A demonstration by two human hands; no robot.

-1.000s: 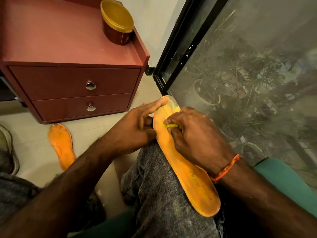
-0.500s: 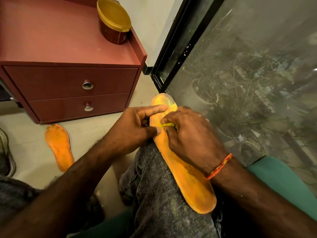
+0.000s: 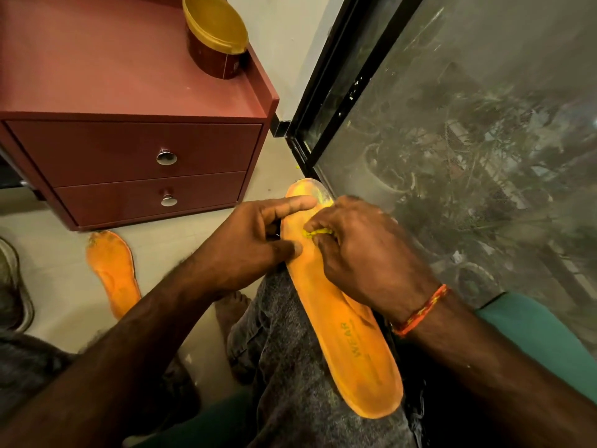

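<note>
An orange shoe insole [image 3: 352,347] lies lengthwise on my right knee, toe end pointing away from me. My left hand [image 3: 245,244] holds its left edge near the toe, thumb on top and forefinger stretched across the tip. My right hand [image 3: 365,253] rests on the insole's upper part and pinches a small yellow strip [image 3: 315,233] against its surface with curled fingers. A red thread band circles my right wrist.
A second orange insole [image 3: 113,273] lies on the tiled floor at the left. A maroon two-drawer cabinet [image 3: 135,150] stands ahead with a gold-lidded tin [image 3: 214,37] on top. A black-framed glass door [image 3: 452,156] runs along the right. A shoe [image 3: 13,286] shows at the left edge.
My left thumb has slid onto the insole's top face and the forefinger has moved across the tip. The right hand keeps pinching the yellow strip at the same spot.
</note>
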